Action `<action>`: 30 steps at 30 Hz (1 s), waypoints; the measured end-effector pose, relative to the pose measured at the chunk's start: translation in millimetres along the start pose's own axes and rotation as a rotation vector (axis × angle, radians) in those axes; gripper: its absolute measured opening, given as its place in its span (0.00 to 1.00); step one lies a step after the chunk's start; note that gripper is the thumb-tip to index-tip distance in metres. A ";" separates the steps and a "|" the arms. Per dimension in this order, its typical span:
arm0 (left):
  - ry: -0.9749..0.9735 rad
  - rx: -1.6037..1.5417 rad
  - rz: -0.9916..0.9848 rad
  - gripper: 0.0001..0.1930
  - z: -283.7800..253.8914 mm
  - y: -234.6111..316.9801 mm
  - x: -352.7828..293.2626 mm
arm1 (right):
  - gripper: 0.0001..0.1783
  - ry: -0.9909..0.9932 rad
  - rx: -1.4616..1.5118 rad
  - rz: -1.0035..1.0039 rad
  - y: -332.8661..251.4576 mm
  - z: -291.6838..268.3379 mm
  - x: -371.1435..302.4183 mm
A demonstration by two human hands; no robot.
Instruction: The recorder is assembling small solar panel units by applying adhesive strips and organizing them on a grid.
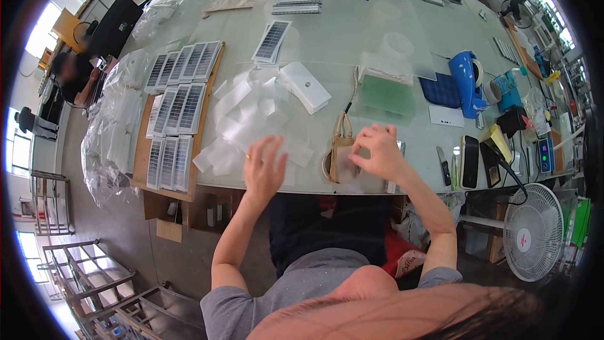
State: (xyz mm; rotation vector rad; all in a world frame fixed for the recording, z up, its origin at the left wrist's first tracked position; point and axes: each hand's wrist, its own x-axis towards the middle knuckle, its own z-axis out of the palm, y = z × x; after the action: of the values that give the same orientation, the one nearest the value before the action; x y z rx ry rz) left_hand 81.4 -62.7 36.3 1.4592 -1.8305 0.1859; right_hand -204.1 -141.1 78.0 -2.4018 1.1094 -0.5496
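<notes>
Fan [535, 230] bears red badge [523, 240] — right fingers [364, 140] touch film [346, 165].

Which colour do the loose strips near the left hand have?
The loose strips are whitish and look translucent; the head view shows them best.

shirt [296, 277] — grey, pale-speckled, short sleeves [223, 308] | trousers [333, 233] — dark | left hand [264, 173]: gold-coloured ring [247, 157]
</notes>
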 end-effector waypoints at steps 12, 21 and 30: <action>-0.163 -0.120 0.531 0.19 42.8 61.6 -48.1 | 0.10 0.120 0.057 0.110 22.5 23.4 6.4; -0.201 -0.491 -0.073 0.11 36.4 65.8 -35.5 | 0.11 0.239 0.066 0.125 30.3 33.3 13.2; -0.221 -0.472 -0.052 0.08 36.1 63.8 -36.7 | 0.13 0.252 0.043 0.113 32.4 41.3 11.4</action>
State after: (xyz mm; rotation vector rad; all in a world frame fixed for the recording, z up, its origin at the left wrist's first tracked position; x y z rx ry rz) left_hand 9.8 -33.2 9.5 1.2223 -1.8430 -0.4236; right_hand -195.5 -159.8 28.4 -2.2612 1.3136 -0.8454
